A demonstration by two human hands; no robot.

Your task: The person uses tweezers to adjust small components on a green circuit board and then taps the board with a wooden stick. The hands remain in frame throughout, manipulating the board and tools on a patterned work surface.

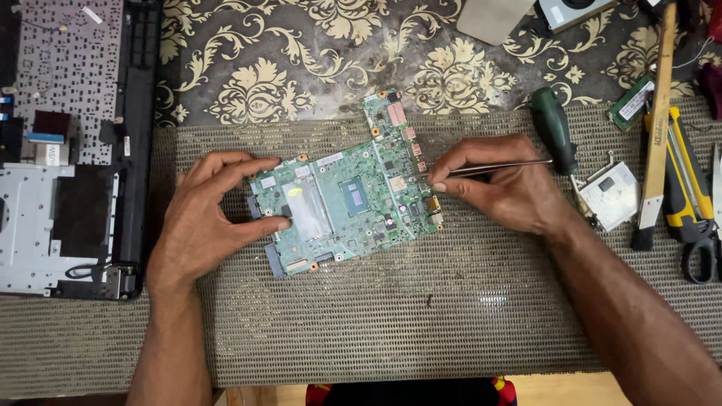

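Even, fairly bright light from overhead; a small glare patch on the woven mat (492,299) below the circuit board (350,203). Shadows soft, focus sharp, corners slightly dimmer.

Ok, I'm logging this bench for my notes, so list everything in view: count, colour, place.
circuit board: one, green, centre of mat
mesh mat: one, grey-brown, under the board
patterned cloth: one, grey and cream, far side
laptop shell: one, black and silver, left edge
screwdriver: one, green handle, right of board
memory module: one, green, far right
wooden stick: one, tan, right
pliers: one, yellow and black, right edge
tweezers: one, metal, in right hand
left hand: grips board's left edge
right hand: pinches tweezers at board's right edge
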